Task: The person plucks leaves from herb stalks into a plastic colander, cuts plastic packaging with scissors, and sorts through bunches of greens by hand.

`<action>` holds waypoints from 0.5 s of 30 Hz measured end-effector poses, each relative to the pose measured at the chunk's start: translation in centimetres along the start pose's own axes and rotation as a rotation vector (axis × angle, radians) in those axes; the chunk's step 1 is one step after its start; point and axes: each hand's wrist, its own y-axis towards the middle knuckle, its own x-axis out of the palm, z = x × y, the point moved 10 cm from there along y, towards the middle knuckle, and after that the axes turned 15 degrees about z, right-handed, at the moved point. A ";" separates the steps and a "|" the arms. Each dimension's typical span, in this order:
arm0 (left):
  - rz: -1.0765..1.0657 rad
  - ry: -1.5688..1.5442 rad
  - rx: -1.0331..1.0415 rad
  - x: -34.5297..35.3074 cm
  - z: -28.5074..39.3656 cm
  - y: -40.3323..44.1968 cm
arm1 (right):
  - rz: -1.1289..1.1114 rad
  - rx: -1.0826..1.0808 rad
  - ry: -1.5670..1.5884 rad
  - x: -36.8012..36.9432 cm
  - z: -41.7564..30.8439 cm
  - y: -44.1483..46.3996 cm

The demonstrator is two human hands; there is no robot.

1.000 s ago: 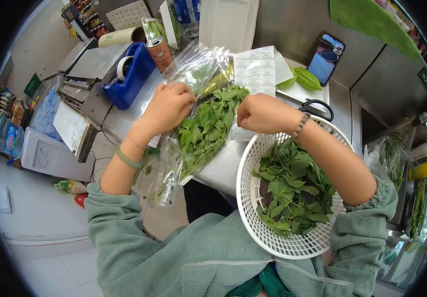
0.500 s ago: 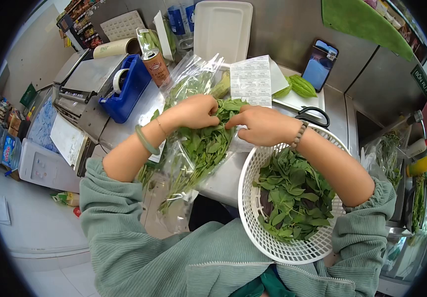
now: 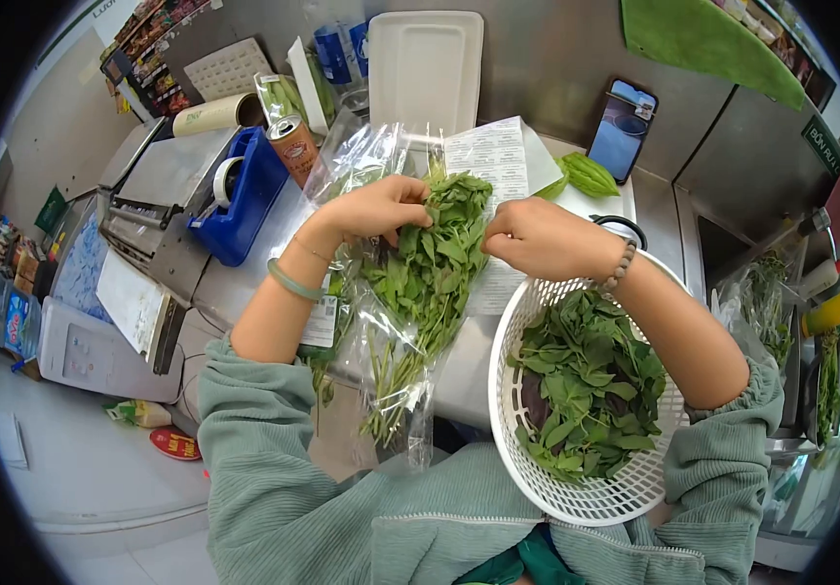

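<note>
A bunch of leafy green herbs lies on clear plastic at the counter's front edge, stems toward me. Over its upper left side is my left hand, thumb and fingers curled close together among the leaves; what they pinch is too small to make out. My right hand is closed just right of the bunch, fingertips near the leaves, and anything in it is hidden. Below my right forearm, a white basket holds picked leaves. Printed paper lies behind the bunch.
Left of the herbs are a blue tape dispenser, a brown can and a scale-like machine. Behind stand a white tray and a phone. Black-handled scissors and green gourds are beyond the basket.
Both hands came together at the leaves, then moved apart slightly, my right hand shifting right. The bunch now lies more upright in view, its stems turned toward me.
</note>
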 end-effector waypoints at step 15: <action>0.169 -0.365 0.133 -0.7 0.6 0.0 | 0.254 0.064 0.167 -2.4 2.3 1.1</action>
